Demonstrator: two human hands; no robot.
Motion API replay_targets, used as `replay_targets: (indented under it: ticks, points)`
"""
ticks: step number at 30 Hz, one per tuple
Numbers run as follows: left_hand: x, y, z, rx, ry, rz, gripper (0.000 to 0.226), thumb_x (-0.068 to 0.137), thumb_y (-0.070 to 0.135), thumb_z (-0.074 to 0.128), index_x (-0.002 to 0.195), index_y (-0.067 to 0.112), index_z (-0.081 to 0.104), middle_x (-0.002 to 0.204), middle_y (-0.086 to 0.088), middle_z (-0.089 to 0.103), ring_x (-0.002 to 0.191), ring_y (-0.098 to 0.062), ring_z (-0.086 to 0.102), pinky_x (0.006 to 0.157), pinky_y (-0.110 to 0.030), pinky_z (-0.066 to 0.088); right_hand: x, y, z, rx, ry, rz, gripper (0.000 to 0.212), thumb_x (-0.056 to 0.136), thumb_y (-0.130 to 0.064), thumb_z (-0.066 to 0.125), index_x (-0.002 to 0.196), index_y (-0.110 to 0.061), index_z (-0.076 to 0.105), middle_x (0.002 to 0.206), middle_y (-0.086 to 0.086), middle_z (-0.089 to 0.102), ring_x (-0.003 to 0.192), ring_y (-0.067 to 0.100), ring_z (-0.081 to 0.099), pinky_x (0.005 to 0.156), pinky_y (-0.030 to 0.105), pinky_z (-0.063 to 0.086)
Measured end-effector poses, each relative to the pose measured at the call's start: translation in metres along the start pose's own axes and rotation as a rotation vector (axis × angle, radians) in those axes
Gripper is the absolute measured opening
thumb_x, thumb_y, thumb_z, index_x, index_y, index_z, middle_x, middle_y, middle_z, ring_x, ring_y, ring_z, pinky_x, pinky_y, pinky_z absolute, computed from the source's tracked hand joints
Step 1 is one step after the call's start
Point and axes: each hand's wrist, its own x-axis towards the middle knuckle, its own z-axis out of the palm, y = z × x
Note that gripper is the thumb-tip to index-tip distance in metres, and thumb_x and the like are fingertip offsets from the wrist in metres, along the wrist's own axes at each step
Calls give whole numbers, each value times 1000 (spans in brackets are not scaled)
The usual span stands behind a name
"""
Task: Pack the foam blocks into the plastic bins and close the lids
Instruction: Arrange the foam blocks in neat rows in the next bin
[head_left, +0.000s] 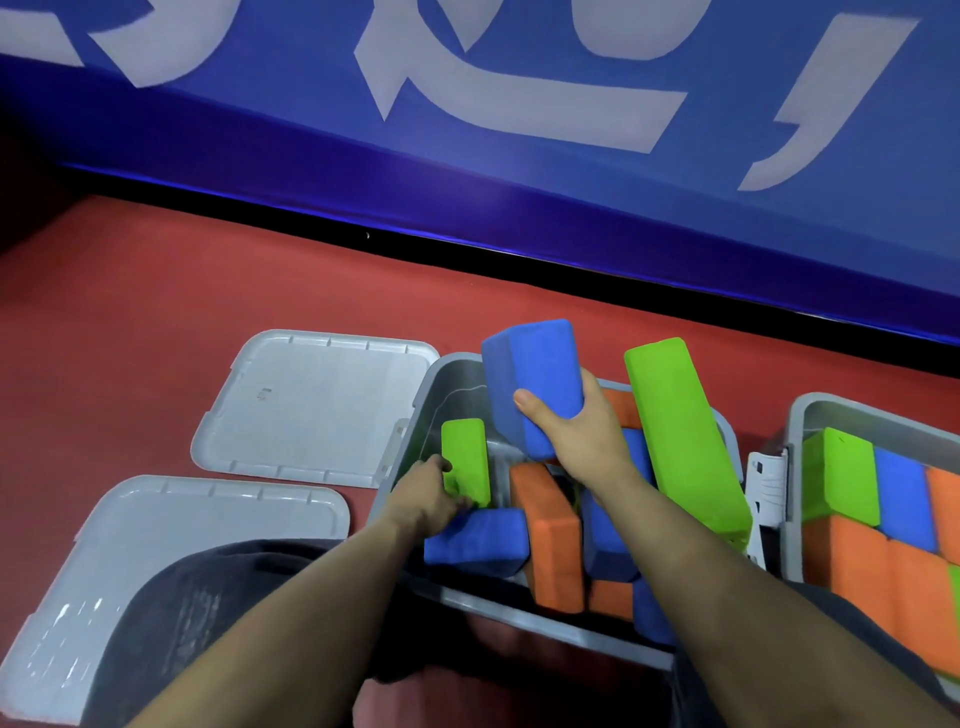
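Packing is the step in hand: our right hand (569, 431) grips a blue block (530, 384) above the middle bin (452, 379), fingers curled round its lower end. Our left hand (428, 491) is down inside, pinching, as far as the angle lets us tell, a small green block (466, 460) by the left wall. To do this well we should stand that green block flat against the wall, then lower the blue one into the gap beside it, not onto the heap. The long green block (685, 436) leans out over the right rim and needs laying down, or the lid (311, 405) will not seat. A second bin (800, 415) at the right is packed tidily. Big white characters cross the blue wall (519, 166); cropped, so we cannot read them.
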Motion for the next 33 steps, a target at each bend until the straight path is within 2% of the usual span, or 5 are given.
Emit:
replay_targets:
  ticks: [5, 10, 19, 28, 33]
  points:
    - [-2, -2, 20, 329, -64, 267, 75, 68, 50, 86, 134, 32, 55, 122, -5, 33, 118, -28, 36, 110, -36, 37, 11, 9, 1, -2, -30, 6, 57, 82, -42, 82, 129, -21, 58, 115, -8, 66, 102, 9, 62, 70, 1, 41]
    - [-2, 12, 38, 537, -133, 337, 91, 68, 61, 80, 148, 42, 41, 143, -5, 25, 134, -29, 23, 108, -46, 36, 16, 16, 7, 70, -42, 41, 60, 80, -45, 84, 130, -23, 60, 119, -9, 68, 107, 9, 66, 87, 25, 53]
    - [12, -2, 60, 639, -140, 195, 99, 63, 58, 86, 145, 36, 34, 164, -4, -24, 153, -34, -13, 113, -69, 27, 17, 24, 10, 113, -56, 49, 55, 80, -42, 84, 126, -23, 61, 115, -10, 70, 103, 7, 67, 85, 26, 55]
    - [7, 4, 43, 474, -90, 219, 88, 59, 55, 88, 133, 28, 49, 164, 6, -9, 151, -27, -1, 101, -63, 42, 20, 25, -6, 21, -57, 63, 60, 80, -48, 82, 130, -23, 59, 119, -8, 68, 106, 11, 65, 89, 30, 53]
    - [-3, 16, 13, 435, -158, 187, 88, 58, 52, 90, 133, 29, 50, 139, 6, 48, 130, -25, 50, 104, -55, 40, 19, 24, -23, 10, -2, 64, 53, 81, -48, 81, 122, -19, 64, 113, -6, 72, 103, 12, 69, 90, 34, 55]
